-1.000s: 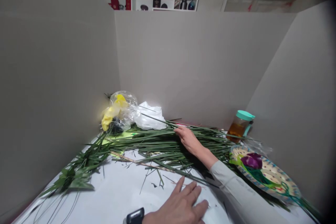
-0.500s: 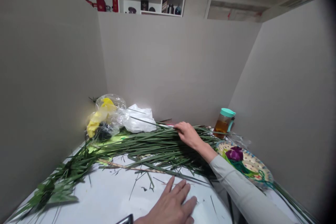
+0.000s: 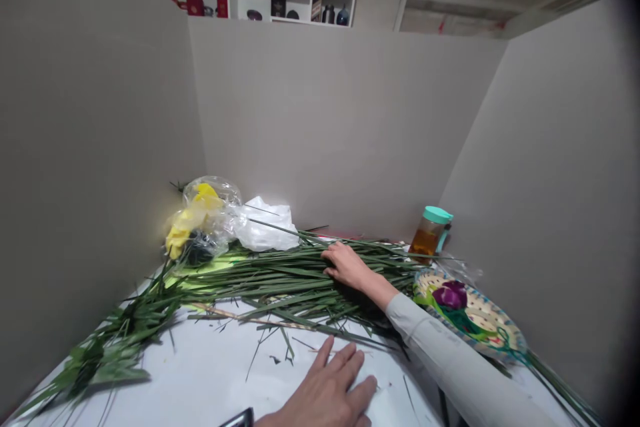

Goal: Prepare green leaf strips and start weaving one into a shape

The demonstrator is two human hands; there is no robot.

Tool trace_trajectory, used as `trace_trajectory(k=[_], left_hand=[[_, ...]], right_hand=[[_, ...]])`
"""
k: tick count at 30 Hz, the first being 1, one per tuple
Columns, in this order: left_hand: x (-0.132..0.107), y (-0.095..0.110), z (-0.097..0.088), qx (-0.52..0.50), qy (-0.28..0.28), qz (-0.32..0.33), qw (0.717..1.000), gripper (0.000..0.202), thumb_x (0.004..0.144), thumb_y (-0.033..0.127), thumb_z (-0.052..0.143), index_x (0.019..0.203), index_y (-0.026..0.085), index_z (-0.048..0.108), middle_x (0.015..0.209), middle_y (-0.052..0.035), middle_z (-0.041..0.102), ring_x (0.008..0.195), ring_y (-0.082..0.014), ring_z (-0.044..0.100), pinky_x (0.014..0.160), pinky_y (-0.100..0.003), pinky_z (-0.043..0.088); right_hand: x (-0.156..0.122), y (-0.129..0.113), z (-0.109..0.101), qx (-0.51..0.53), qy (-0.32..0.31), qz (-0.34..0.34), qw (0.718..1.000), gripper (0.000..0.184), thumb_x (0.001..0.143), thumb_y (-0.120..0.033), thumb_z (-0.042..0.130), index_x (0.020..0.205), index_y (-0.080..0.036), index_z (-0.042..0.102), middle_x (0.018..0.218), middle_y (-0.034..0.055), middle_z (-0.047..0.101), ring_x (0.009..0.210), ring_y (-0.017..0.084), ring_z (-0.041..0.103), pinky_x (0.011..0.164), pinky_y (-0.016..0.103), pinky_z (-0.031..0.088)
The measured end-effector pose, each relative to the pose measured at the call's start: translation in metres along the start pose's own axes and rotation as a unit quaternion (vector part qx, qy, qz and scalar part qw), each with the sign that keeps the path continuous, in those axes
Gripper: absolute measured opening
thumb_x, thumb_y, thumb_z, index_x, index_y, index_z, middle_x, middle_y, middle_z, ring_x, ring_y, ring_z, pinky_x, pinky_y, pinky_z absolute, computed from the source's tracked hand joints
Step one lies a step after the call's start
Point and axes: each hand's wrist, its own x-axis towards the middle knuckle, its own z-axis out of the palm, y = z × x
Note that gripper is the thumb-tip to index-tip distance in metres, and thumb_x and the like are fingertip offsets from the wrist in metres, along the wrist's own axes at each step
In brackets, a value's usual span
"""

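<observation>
My right hand (image 3: 346,265), reaching in from a pale grey sleeve, is on a wide pile of long, narrow green leaves (image 3: 280,273). Its fingers are bent and closed on leaves at the top of the pile; the fingertips are partly hidden. Closer to me, my left hand (image 3: 330,387) lies palm down on the white table top (image 3: 200,373), fingers spread, holding nothing. Several loose leaf scraps and a thin tan strip (image 3: 235,315) lie between it and the pile.
Behind the pile are a clear bag with yellow things (image 3: 200,213) and a white plastic bag (image 3: 267,227). To the right stand a teal-lidded jug of amber liquid (image 3: 427,233) and a woven tray (image 3: 493,313) bearing a purple flower (image 3: 450,295). Grey panels (image 3: 320,127) enclose the table.
My right hand has moved from the pile's back edge slightly left and nearer to me, onto the leaves. My left hand stays flat in the same place.
</observation>
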Motion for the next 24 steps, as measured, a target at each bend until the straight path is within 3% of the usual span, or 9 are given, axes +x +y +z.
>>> trace_trajectory(k=[5, 11, 16, 20, 24], left_hand=[[0.001, 0.0, -0.001, 0.026, 0.01, 0.012, 1.0, 0.035, 0.099, 0.039, 0.038, 0.127, 0.018, 0.042, 0.138, -0.0185, 0.048, 0.133, -0.0333, 0.039, 0.107, -0.058, 0.038], [0.002, 0.006, -0.015, 0.075, 0.066, 0.026, 0.995, 0.033, 0.1, 0.042, 0.036, 0.116, 0.016, 0.049, 0.124, -0.0151, 0.058, 0.122, -0.0307, 0.052, 0.1, -0.049, 0.045], [0.001, 0.006, -0.02, 0.105, 0.074, 0.037, 0.991, 0.034, 0.101, 0.041, 0.03, 0.113, 0.017, 0.051, 0.116, -0.0118, 0.058, 0.119, -0.0267, 0.051, 0.097, -0.046, 0.044], [-0.002, 0.004, -0.023, 0.086, 0.068, 0.039, 0.993, 0.034, 0.101, 0.039, 0.031, 0.118, 0.016, 0.05, 0.114, -0.0123, 0.059, 0.119, -0.0265, 0.05, 0.098, -0.046, 0.042], [-0.001, 0.005, -0.018, 0.077, 0.077, 0.024, 0.994, 0.032, 0.101, 0.033, 0.031, 0.116, 0.017, 0.053, 0.119, -0.0134, 0.058, 0.121, -0.0268, 0.05, 0.102, -0.047, 0.039]], right_hand=[[0.01, 0.013, -0.008, 0.023, 0.046, 0.033, 0.998, 0.028, 0.093, -0.033, 0.058, 0.116, -0.016, 0.059, 0.118, 0.0079, 0.061, 0.102, 0.021, 0.061, 0.087, 0.043, 0.052], [0.014, 0.033, -0.018, 0.094, 0.085, 0.042, 0.991, 0.026, 0.094, -0.033, 0.056, 0.114, -0.017, 0.06, 0.115, 0.0073, 0.062, 0.099, 0.02, 0.062, 0.086, 0.041, 0.053], [0.008, 0.042, -0.017, 0.177, 0.076, 0.009, 0.981, 0.024, 0.095, -0.034, 0.055, 0.108, -0.016, 0.063, 0.109, 0.0058, 0.066, 0.098, 0.019, 0.063, 0.089, 0.042, 0.051], [0.006, 0.051, -0.018, 0.202, 0.102, 0.044, 0.973, 0.026, 0.095, -0.039, 0.053, 0.103, -0.017, 0.066, 0.107, 0.0055, 0.067, 0.099, 0.02, 0.063, 0.092, 0.043, 0.048], [0.007, 0.048, -0.035, 0.219, 0.136, 0.063, 0.964, 0.035, 0.096, -0.045, 0.049, 0.109, -0.018, 0.066, 0.113, 0.0073, 0.068, 0.107, 0.022, 0.062, 0.097, 0.045, 0.045]])
